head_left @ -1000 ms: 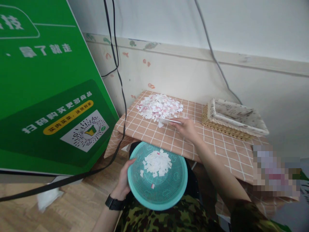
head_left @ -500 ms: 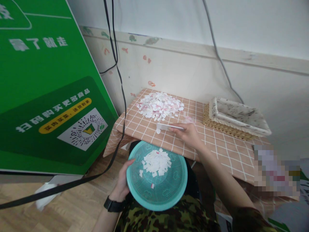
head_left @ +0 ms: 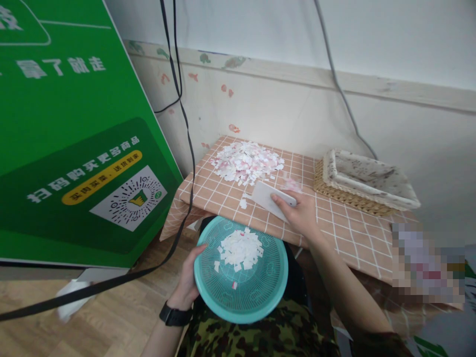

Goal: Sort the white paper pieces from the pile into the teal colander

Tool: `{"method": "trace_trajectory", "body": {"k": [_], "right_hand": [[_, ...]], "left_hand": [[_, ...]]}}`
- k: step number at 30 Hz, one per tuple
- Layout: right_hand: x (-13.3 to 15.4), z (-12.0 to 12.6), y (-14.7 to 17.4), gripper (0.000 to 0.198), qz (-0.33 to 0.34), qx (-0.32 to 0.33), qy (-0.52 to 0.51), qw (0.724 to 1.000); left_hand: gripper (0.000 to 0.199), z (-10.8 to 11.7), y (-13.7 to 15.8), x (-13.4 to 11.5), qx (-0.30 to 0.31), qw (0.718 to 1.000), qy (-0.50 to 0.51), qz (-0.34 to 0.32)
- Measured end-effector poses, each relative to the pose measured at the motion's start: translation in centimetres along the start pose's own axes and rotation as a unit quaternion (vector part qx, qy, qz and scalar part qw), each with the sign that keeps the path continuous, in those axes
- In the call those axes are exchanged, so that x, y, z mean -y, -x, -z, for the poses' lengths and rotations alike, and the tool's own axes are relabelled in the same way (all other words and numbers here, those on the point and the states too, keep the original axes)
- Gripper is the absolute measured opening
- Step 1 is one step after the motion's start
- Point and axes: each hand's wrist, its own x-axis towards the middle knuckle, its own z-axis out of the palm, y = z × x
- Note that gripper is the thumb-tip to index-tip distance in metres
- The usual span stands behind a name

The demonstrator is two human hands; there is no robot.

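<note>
My left hand [head_left: 188, 277] grips the left rim of a round turquoise plastic colander [head_left: 260, 302], thumb over the edge. White paper scraps [head_left: 241, 250] lie in the colander, and it rests over my lap below the table edge. My right hand [head_left: 303, 213] holds a flat white scraper [head_left: 269, 198], its thumb on top, over the table. A few loose scraps [head_left: 243, 203] lie by the scraper's left end. Farther back sits a big heap of white and pinkish paper scraps [head_left: 245, 161]. A small pinkish patch of scraps [head_left: 292, 185] lies just beyond my right hand.
The table wears a brown checked cloth [head_left: 342, 233]. A cloth-lined wicker basket [head_left: 349, 196] stands at the back right. A dark strap [head_left: 188, 148] hangs across the left side, in front of a green sign panel [head_left: 74, 114]. A blurred-out item [head_left: 424, 263] lies at the right.
The scraper in my right hand has turned from nearly edge-on to showing its broad face. Its left end has shifted a little right, leaving scraps on the cloth. The colander stays put.
</note>
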Motion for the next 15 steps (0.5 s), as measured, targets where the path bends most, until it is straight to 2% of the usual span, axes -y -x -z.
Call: {"method": "trace_trajectory", "body": {"k": [9,13,15], "right_hand": [[-0.6,-1.2,1.0,0.03,-0.038,-0.075,0.03,0.996],[-1.0,-1.1,1.2,0.032,-0.045,-0.121,0.041,0.991],[-0.9,-1.1,1.3,0.031,-0.043,-0.124,0.029,0.991]], "left_hand": [[0.016,0.2,-0.1,0.2,-0.001,1.0,-0.004,-0.024],[0.016,0.1,0.0,0.1,-0.006,1.0,-0.003,-0.02],[0.017,0.1,0.0,0.1,-0.006,1.0,-0.005,-0.019]]}}
